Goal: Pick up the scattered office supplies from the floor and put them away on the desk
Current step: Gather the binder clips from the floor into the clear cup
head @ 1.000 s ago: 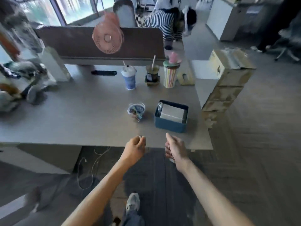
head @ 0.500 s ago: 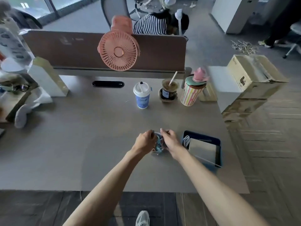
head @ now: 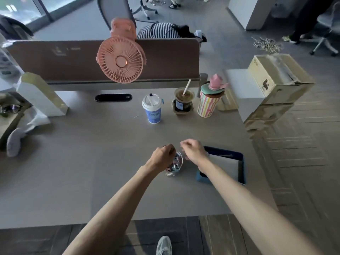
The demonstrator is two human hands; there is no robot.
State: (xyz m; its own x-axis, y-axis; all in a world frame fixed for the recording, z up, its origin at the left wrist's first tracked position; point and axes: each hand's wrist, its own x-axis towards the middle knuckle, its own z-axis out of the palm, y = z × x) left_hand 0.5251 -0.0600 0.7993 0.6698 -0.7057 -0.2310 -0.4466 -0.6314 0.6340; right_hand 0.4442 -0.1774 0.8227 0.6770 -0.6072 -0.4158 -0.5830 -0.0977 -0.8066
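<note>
Head view, looking down: my left hand (head: 162, 157) is over a small clear cup (head: 181, 159) of coloured clips (head: 174, 164) on the grey desk (head: 73, 162). Its fingertips are bunched at the rim, and I cannot tell whether they pinch anything. My right hand (head: 193, 152), just right of the cup, is curled and blurred, so its grasp is unclear. A dark blue tray (head: 241, 163) lies further right. Behind the cup stands a lidded paper cup (head: 154, 109) with an unreadable blue label. Far right, a cardboard box (head: 272, 78) bears illegible print.

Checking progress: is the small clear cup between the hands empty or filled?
Not empty: small coloured pieces show inside the clear cup, between the left hand and right hand.
</note>
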